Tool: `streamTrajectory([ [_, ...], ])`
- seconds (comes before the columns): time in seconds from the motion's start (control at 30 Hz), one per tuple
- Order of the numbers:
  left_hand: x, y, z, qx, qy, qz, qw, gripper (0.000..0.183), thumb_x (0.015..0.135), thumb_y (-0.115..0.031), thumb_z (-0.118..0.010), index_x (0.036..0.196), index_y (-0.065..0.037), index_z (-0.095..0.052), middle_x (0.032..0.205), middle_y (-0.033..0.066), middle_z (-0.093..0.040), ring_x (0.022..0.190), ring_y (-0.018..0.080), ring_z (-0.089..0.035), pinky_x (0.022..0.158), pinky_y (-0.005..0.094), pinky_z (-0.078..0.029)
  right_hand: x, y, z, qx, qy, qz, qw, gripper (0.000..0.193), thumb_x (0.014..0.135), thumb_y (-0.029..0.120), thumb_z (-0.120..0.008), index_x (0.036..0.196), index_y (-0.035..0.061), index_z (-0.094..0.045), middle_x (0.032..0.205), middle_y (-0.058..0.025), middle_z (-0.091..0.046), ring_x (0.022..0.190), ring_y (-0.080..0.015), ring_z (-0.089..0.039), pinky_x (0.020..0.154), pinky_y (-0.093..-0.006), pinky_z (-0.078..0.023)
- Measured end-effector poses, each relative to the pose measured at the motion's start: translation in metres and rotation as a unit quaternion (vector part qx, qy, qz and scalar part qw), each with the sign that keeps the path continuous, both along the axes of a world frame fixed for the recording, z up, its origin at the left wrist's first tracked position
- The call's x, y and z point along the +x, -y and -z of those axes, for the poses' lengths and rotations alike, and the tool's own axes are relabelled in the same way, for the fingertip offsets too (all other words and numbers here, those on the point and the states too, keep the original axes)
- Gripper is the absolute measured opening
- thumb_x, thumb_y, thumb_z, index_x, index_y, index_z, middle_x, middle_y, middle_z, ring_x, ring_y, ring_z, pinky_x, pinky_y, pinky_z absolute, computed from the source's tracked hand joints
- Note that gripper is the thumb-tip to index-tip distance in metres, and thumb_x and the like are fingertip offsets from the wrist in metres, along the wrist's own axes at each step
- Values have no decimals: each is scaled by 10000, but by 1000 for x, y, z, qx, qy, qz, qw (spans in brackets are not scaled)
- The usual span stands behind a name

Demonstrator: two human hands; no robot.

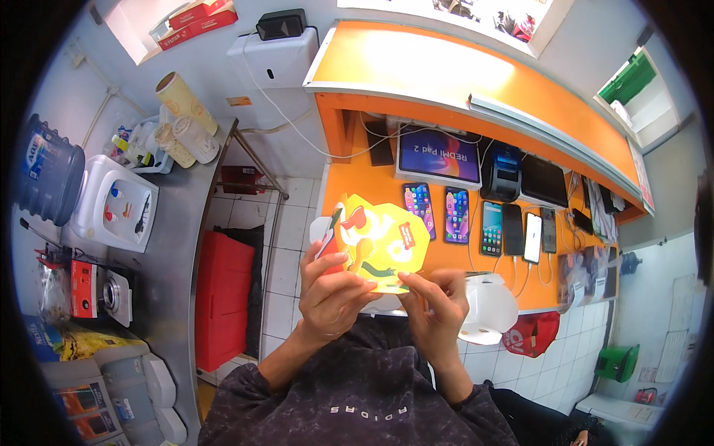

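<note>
Over the near edge of the orange counter (338, 182) I hold a yellow cardboard box piece (383, 238) with orange, red and green print and angular, cut corners. It looks partly folded, with a flap turned up along its left side. My left hand (327, 293) is closed on its lower left edge, thumb and fingers on the board. My right hand (439, 301) pinches the lower right edge between thumb and fingers. Just right of my right hand lies a white cardboard box (489, 311), rounded and standing open. White board also shows behind my left fingers.
Several phones (457, 215) lie along the counter, some plugged into cables. Behind them are a boxed tablet (440, 154) and a small black printer (502, 172) under an orange shelf (446, 67). At left, a metal table (178, 201) bears cups and a water dispenser (119, 201); a red bin (223, 301) stands beside it.
</note>
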State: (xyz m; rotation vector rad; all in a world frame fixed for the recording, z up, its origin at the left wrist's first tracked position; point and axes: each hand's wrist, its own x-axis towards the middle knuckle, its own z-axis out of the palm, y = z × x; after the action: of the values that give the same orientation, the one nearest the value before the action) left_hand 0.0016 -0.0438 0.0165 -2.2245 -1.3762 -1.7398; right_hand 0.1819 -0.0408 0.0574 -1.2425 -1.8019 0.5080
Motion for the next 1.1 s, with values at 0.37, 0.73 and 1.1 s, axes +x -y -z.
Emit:
streamTrajectory([
  [0.37, -9, -7, -36, -96, 9, 2, 995, 588, 700, -490, -821, 1148, -149, -651, 1119, 32, -624, 1262, 313, -499, 1135, 579, -240, 16, -12, 5, -104, -134, -204, 964, 176, 872, 90, -705, 1010, 18, -622, 867, -101, -599, 731, -210, -587, 670, -317, -473],
  [0.73, -42, -22, -38, -604, 155, 390, 678, 405, 901, -166, -705, 1222, 36, -561, 1006, 86, -664, 917, 131, -619, 817, 296, -516, 12, -6, -4, -161, -50, -174, 970, 213, 744, 44, -761, 908, 23, -625, 1090, -130, -519, 1008, -254, -599, 829, -366, -520],
  [1.1, -36, -8, -13, -599, 340, 404, 602, 427, 925, -170, -661, 1268, 36, -514, 1165, 114, -623, 1077, 186, -585, 926, 327, -490, 8, -9, 6, -163, -174, -178, 955, 335, 748, -174, -607, 984, 26, -478, 1145, -100, -482, 1202, -241, -562, 994, -366, -526],
])
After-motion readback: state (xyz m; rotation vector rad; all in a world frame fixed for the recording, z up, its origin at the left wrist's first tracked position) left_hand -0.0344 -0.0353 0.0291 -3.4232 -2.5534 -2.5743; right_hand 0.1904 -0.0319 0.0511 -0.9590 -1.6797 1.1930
